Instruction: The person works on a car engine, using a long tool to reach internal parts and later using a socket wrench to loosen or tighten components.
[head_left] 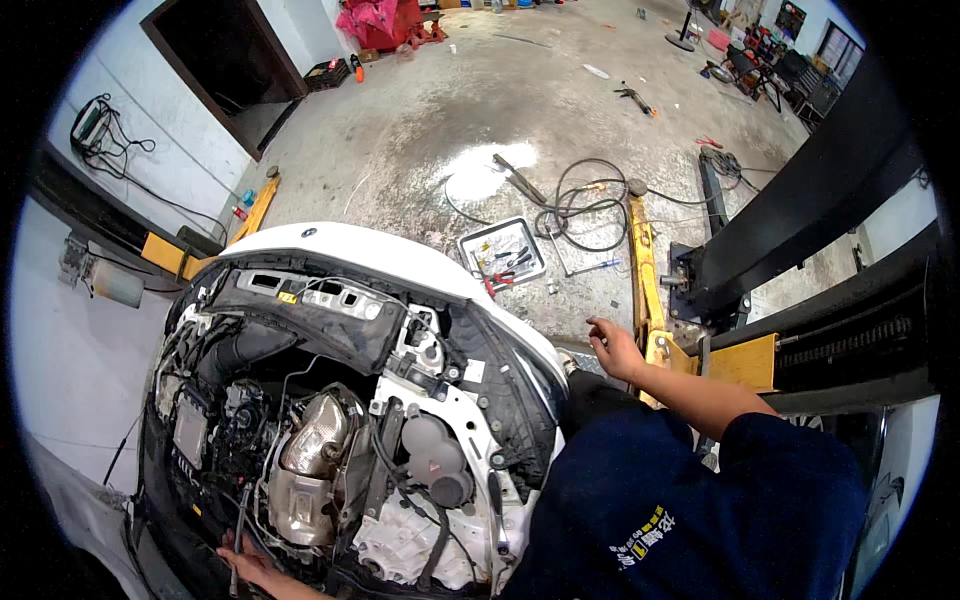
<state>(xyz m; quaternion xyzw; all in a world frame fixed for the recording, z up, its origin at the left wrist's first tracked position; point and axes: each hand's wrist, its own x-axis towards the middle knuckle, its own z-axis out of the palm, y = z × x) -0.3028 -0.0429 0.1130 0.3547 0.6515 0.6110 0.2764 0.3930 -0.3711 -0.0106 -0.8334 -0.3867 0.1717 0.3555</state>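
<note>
At the lower left my left hand (250, 566) reaches into the engine bay of a white car, its fingers closed round a slim metal rod-like tool (239, 535). Beside it sits a shiny metal exhaust part with heat shielding (305, 490), and dark engine parts (240, 425) lie farther off. The tool's far end is lost among the hoses. My right hand (615, 350) hangs in the air to the right of the car's white front edge (400, 258), fingers loosely apart and holding nothing.
On the floor ahead are a white tray (545, 262) of hand tools and a coiled black hose (567, 195). A yellow lift arm (645, 265) and dark lift post (800, 200) stand close on the right. Another yellow arm (258, 208) is at the left.
</note>
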